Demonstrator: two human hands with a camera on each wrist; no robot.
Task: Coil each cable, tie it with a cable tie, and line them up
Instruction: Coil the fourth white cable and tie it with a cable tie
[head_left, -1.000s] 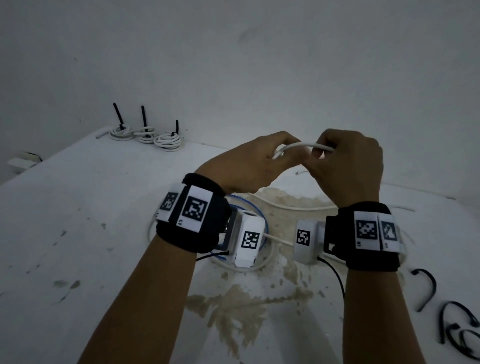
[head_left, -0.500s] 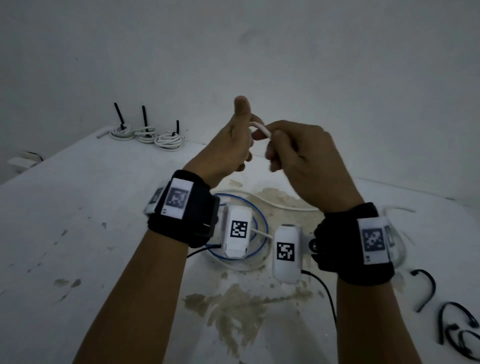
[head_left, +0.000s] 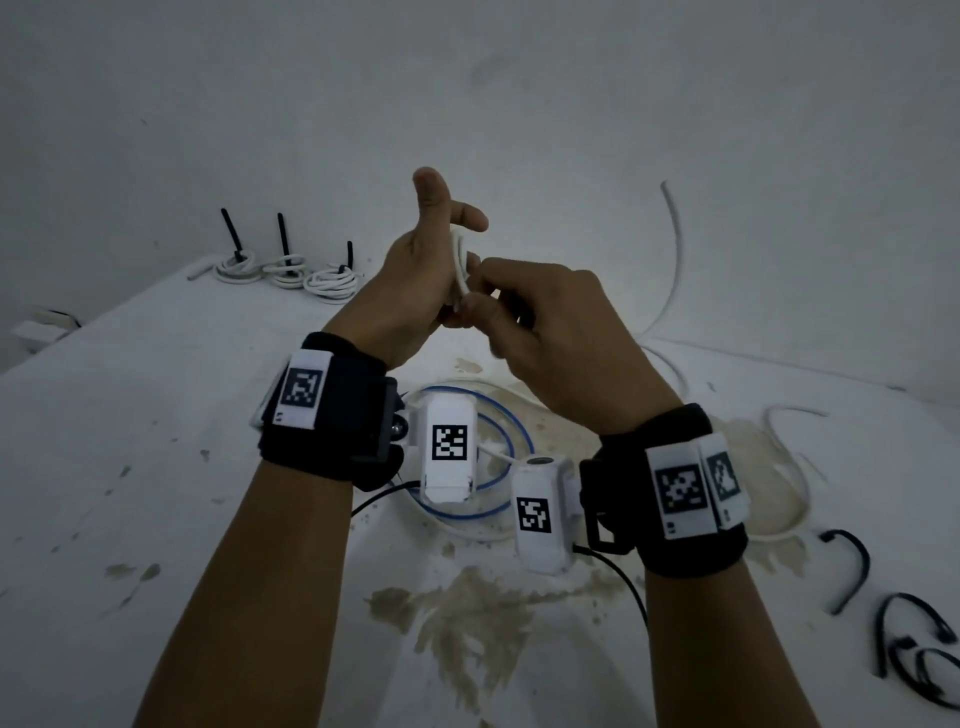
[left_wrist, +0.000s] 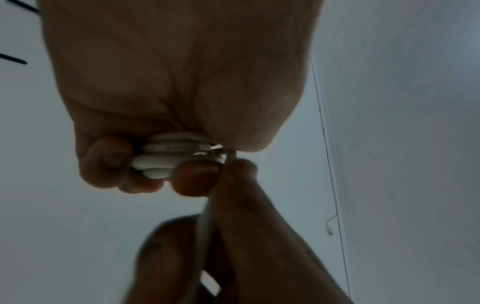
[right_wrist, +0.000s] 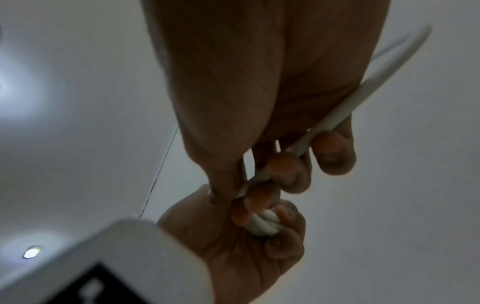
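Both hands are raised above the white table (head_left: 130, 426), working one white cable. My left hand (head_left: 415, 280) grips a small bundle of its turns (head_left: 460, 265) (left_wrist: 171, 156), thumb pointing up. My right hand (head_left: 524, 312) pinches the same cable (right_wrist: 335, 115) just beside the bundle, and its loose length runs through the curled fingers. The free tail (head_left: 675, 244) arcs up at the right. Three coiled white cables (head_left: 285, 270) with black ties sticking up stand in a row at the far left. Loose black cable ties (head_left: 909, 639) lie at the near right.
More white and blue cable (head_left: 498, 431) lies in loops on the table under my wrists, over a brown stain (head_left: 467, 618). Another white cable (head_left: 795, 467) curves at the right. A small white object (head_left: 36, 327) sits at the far left edge. A wall stands close behind.
Both hands have risen and closed together. The cable held straight between them is now wound into a small bundle in my left hand. The free tail has swung up at the right.
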